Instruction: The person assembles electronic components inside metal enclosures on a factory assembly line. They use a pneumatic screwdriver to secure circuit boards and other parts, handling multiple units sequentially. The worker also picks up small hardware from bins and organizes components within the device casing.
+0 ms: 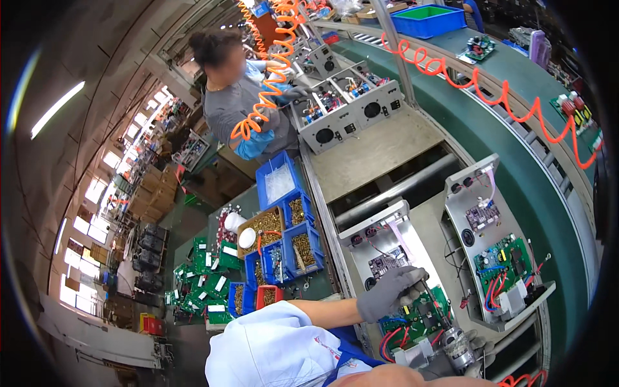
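My left hand (391,294), in a grey glove, reaches over an open metal chassis (409,233) with its fingers pinched together at the far end of a long screwdriver bit. What sits between those fingertips is too small to make out. Closer to me, my gloved right hand (480,353) wraps round a silver power screwdriver (458,349), whose bit slants up to the left hand. Beneath both hands lies a green circuit board (412,322) with red and blue wires, partly covered by the hands and tool.
A second open chassis (465,187) with its board stands at right. Blue bins (304,250) of brass-coloured fasteners and a pile of green boards (205,274) are at left. Orange coiled hoses (474,77) hang overhead. A co-worker (235,97) works at assembled chassis (351,109) farther along the line.
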`<state>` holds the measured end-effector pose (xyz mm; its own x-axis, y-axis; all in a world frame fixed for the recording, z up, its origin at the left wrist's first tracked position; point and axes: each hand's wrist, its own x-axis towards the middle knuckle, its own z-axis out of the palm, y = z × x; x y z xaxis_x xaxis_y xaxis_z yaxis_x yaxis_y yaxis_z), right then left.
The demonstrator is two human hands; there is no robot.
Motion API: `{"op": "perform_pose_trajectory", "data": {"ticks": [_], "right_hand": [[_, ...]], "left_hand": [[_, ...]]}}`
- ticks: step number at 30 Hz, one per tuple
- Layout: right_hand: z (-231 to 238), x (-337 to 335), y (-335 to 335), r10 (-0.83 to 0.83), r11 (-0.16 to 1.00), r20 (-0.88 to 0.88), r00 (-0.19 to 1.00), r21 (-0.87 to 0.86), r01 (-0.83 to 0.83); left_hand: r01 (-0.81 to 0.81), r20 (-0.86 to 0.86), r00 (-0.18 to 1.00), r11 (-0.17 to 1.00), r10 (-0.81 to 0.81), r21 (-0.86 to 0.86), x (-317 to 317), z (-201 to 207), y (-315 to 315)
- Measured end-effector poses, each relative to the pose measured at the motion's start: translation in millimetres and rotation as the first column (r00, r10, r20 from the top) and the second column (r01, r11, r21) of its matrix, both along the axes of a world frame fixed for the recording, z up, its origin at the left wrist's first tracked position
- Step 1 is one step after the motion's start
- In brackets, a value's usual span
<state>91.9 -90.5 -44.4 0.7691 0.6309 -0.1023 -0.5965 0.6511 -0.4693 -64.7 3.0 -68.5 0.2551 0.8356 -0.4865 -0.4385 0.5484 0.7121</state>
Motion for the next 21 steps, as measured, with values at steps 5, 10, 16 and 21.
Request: {"op": "perform_pose_trajectory", "data": {"ticks": [5,10,16,21], "right_hand": [[-57.6,37.8,20.8,0.264,0.771,0.409,0.874,0.455,-0.446],[7.2,-12.7,4.5,0.075,0.996,-0.003,0.997,-0.051,-0.075],[8.1,-12.9,8.5,0.060,0.991,0.034,0.998,-0.123,-0.055],[-4.9,0.2,21.3,0.218,0.960,0.301,0.928,0.103,-0.259]], "left_hand": [[0.064,0.071,0.996,0.996,-0.059,-0.065,-23.3,-24.3,-0.7],[0.086,0.061,0.995,0.982,-0.077,-0.166,-26.4,-37.5,2.9],[0.130,0.078,0.990,0.976,-0.118,-0.173,-28.4,-41.9,6.6],[0.144,0.065,0.989,0.972,-0.134,-0.187,-31.4,-52.2,4.5]]}}
